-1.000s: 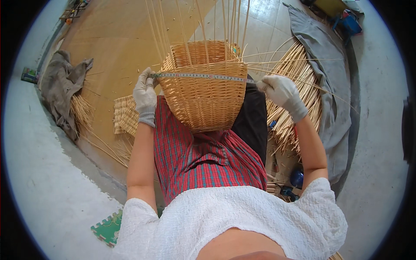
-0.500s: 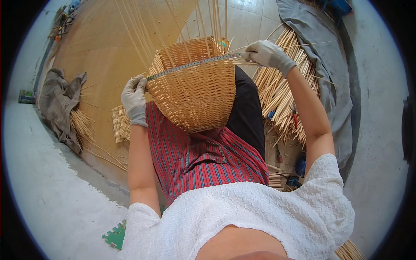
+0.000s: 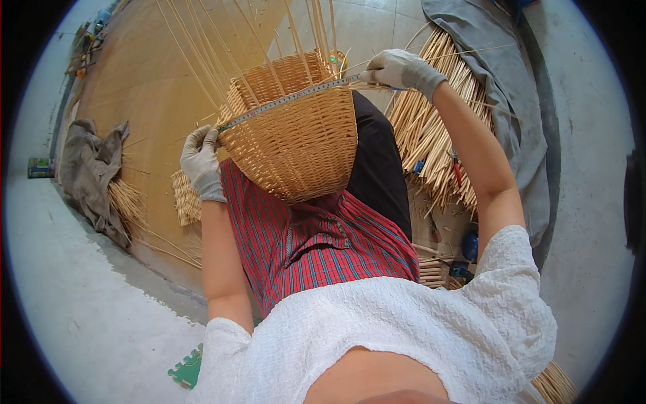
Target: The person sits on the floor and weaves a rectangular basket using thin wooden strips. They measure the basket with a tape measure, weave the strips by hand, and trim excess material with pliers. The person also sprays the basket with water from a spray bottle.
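Note:
A woven wicker basket (image 3: 296, 151) rests tilted on my lap, with long pale stakes (image 3: 202, 50) standing up from its far part. Across its upper near edge runs a narrow tape measure (image 3: 289, 99), pulled straight. My left hand (image 3: 200, 158), in a whitish work glove, pinches the tape at the basket's left corner. At the other end, beyond the right corner, my gloved right hand (image 3: 393, 70) grips the tape; the fingers partly hide what lies in the palm.
A big bundle of cane sticks (image 3: 441, 128) lies at the right beside a grey cloth (image 3: 518, 128), with red-handled pliers (image 3: 457, 172) on it. At left are a dark cloth (image 3: 94, 175) over thin strands and a small woven piece (image 3: 185, 198).
The basket, tape and both hands sit slightly further left in the picture, and the surroundings have shifted a little too. Both hands keep their hold on the stretched tape.

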Tool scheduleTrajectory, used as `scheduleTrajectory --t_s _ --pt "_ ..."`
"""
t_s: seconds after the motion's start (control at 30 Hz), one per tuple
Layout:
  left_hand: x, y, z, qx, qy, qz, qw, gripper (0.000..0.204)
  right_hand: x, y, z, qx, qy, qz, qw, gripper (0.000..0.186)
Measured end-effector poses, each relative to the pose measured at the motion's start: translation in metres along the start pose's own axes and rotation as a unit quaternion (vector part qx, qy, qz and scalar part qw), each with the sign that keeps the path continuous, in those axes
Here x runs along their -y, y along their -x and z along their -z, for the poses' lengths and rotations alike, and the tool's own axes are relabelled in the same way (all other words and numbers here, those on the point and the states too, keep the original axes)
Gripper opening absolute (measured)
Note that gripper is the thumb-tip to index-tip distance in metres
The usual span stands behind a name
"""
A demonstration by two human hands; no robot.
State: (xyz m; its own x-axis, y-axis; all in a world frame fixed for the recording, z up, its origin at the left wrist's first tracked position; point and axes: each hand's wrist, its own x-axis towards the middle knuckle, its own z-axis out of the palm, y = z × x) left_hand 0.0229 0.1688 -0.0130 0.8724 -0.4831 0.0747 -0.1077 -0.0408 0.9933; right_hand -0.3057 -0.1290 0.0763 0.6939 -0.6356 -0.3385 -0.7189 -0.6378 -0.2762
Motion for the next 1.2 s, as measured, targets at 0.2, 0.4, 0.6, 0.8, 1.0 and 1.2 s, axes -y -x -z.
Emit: scheduleTrajectory --t_s 0.2,0.4,0.6,0.8,1.0,1.2 --pt "-0.006 0.005 0.0 0.003 -0.017 -0.008 1.0 0.014 0.003 -0.001 -0.002 -0.008 0.009 -0.008 1.0 0.05" --pt "-0.009 0.007 -0.001 0.006 -0.014 -0.003 1.0 0.014 0.0 -0.002 -0.004 -0.005 -0.001 -0.008 1.0 0.049" --pt "-0.006 0.008 -0.001 0.01 -0.011 -0.004 1.0 0.023 0.005 0.013 -0.011 -0.168 0.023 0.1 0.98 0.036" --pt "0.039 0.044 0.008 -0.138 -0.02 -0.079 0.987 0.036 0.022 0.08 -0.076 -0.207 -0.094 0.182 0.957 0.018" --pt "0.038 0.129 -0.023 0.156 -0.303 -0.209 0.916 0.041 0.053 0.041 -0.159 -0.227 -0.397 0.145 0.877 0.027" --pt "-0.003 0.113 -0.092 0.072 -0.405 -0.12 0.903 0.099 0.143 -0.005 -0.092 -0.068 -0.376 0.259 0.887 0.032"
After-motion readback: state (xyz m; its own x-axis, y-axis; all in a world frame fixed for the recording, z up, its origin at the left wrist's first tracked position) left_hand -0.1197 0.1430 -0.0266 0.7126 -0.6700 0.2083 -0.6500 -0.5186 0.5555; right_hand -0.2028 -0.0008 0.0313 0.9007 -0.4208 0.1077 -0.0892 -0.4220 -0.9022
